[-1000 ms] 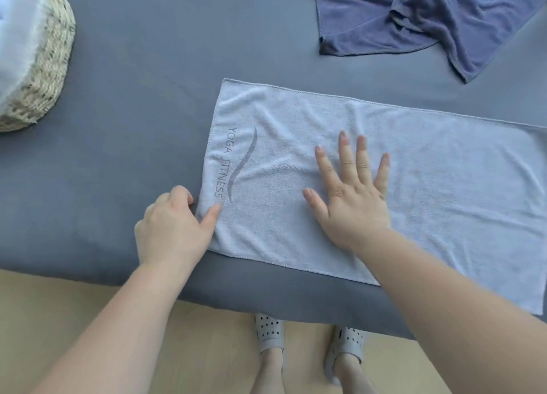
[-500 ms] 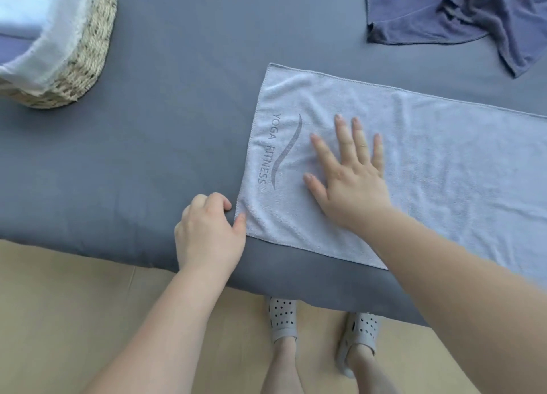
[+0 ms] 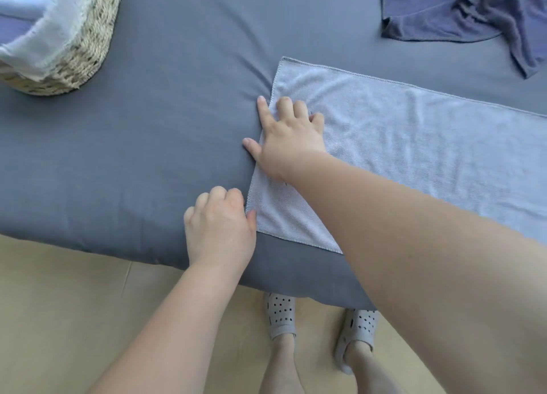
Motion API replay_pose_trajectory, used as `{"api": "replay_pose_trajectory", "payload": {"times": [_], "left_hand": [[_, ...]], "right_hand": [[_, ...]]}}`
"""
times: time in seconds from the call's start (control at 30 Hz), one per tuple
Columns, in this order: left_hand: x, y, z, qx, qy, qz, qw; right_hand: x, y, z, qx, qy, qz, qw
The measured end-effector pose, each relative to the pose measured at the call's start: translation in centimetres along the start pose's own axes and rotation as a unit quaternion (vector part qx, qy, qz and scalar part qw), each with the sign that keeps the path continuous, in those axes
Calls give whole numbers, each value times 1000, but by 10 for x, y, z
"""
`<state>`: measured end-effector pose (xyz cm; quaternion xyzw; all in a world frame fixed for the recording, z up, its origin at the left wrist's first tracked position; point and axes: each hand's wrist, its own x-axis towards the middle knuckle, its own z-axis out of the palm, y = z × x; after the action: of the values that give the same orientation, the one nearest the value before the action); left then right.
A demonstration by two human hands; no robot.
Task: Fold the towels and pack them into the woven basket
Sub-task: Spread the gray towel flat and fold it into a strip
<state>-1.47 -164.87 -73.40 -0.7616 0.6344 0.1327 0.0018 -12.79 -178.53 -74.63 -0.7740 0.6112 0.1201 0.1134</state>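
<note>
A light grey-blue towel (image 3: 414,144) lies flat on the grey bed sheet (image 3: 148,142), reaching off the right edge of the view. My left hand (image 3: 219,227) pinches its near-left corner, fingers curled and thumb on the cloth. My right hand (image 3: 290,136) sits on the towel's left edge with its middle fingers curled into the cloth. Its index finger and thumb reach past the edge onto the sheet. The woven basket (image 3: 85,56) with a white liner stands at the far left, with folded towels (image 3: 17,14) partly visible inside. A crumpled dark blue towel (image 3: 461,11) lies at the far right.
The bed's front edge runs diagonally just below my left hand. Beyond it is a wooden floor (image 3: 59,319), where my feet in grey perforated clogs (image 3: 279,313) stand. Bare sheet lies between the basket and the light towel.
My right hand slid left from the middle of the towel to its left edge and curled its fingers. My left hand stayed at the near-left corner. The view shifted left.
</note>
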Motion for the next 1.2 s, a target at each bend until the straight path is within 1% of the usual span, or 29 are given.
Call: {"api": "replay_pose_trajectory", "payload": {"times": [0.17,0.4,0.53,0.6,0.67,0.73,0.77,0.8,0.87,0.9,0.93,0.97,1.03,1.13,1.2], "left_hand": [[1,-1,3,-22,-12,14,1000],[1,1,2,-66,-11,32,997],[-1,6,-10,-113,-43,-3,993],[-1,8,-18,-139,-36,-15,990],[-3,11,-24,-153,-20,-7,988],[-7,15,-28,-164,-13,6,986],[-10,18,-28,-167,-12,8,986],[-12,20,-28,-170,-11,4,985],[-14,26,-29,-190,-10,-32,981],[-15,29,-30,-210,-15,-61,976],[-16,33,-30,-234,-23,-90,968],[-17,37,-31,-255,-31,-112,960],[-20,49,-33,-277,-38,-118,953],[-28,73,-33,-285,-50,-87,953],[-33,93,-33,-292,-58,-68,952]], "right_hand": [[8,-3,-12,65,-25,47,996],[1,-1,-3,59,-18,25,998],[1,-3,-6,82,-25,42,995],[0,-2,-9,94,-22,49,994],[-1,1,-13,120,-9,54,991],[-4,7,-17,179,6,53,982],[-6,11,-19,228,16,51,972],[-7,14,-19,293,28,52,954],[-13,22,-21,436,60,54,897],[-16,27,-22,490,78,54,867],[-21,32,-22,525,93,53,844],[-26,39,-23,546,103,54,830],[-36,54,-24,570,109,55,813],[-48,78,-25,601,109,68,789],[-56,94,-26,609,115,78,781]]}}
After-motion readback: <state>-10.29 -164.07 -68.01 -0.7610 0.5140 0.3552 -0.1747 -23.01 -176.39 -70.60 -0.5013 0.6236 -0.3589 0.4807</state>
